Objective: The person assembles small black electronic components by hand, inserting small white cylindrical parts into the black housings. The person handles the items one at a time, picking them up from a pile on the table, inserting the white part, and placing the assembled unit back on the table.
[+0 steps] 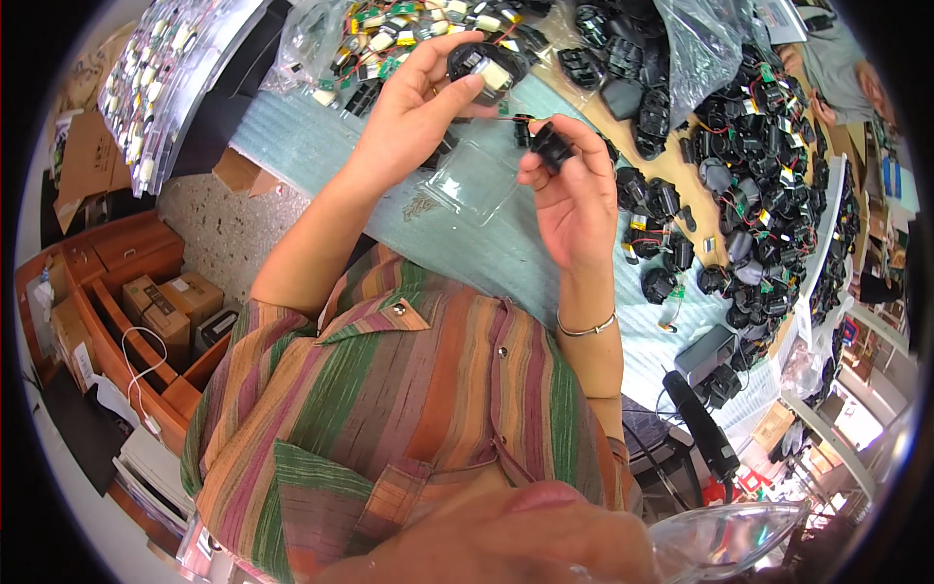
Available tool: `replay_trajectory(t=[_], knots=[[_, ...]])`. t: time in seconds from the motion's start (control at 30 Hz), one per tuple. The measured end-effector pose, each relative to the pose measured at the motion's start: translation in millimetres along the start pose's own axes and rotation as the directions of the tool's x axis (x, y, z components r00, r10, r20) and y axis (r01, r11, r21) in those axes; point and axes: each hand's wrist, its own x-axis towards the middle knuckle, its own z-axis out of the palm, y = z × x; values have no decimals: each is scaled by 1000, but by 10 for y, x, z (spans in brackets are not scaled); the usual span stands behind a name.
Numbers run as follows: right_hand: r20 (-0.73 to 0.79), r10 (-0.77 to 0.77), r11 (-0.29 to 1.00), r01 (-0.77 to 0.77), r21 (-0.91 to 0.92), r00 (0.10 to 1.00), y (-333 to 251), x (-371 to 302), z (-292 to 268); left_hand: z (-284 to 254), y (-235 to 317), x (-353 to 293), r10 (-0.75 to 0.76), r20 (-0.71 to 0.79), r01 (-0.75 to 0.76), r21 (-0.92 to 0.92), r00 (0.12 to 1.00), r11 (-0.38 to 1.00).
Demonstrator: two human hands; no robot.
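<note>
My left hand (409, 117) is closed around a round black plastic housing (467, 60), its fingers behind the rim and the thumb in front. A cream-coloured block (494, 76) sits inside the housing. To the right and a little lower, my right hand (576, 209) pinches a small black cylindrical part (553, 148) between thumb and fingers. A thin reddish wire (501, 119) runs between the hands; where its ends join is hidden. Beneath them on the table lie a transparent plastic tray (477, 185) and a small heap of tiny metal pieces (420, 205), probably screws.
Wired cream and green components (389, 39) are heaped at the far side. Black housings with wires (749, 204) cover the right of the table. A transparent plastic bag (700, 54) lies at the back. A black cylindrical tool (700, 423) sits near right. Another person (842, 73) is at far right.
</note>
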Motion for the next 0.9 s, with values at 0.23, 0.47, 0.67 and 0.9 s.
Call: replay_trajectory(t=[0.23, 0.47, 0.67, 0.9], knots=[[-32, -26, 880, 38, 474, 999, -50, -25, -215, 210, 31, -29, 54, 93, -61, 79, 994, 995], [-78, -240, 947, 251, 199, 968, -215, -53, -201, 439, 249, -53, -98, 191, 123, -119, 977, 985], [-135, -427, 904, 417, -96, 894, -363, -113, -209, 592, 156, -9, -32, 198, 32, 0, 980, 999], [36, -612, 376, 331, -865, 790, -263, -149, -53, 705, 79, -103, -55, 203, 33, 110, 978, 993]])
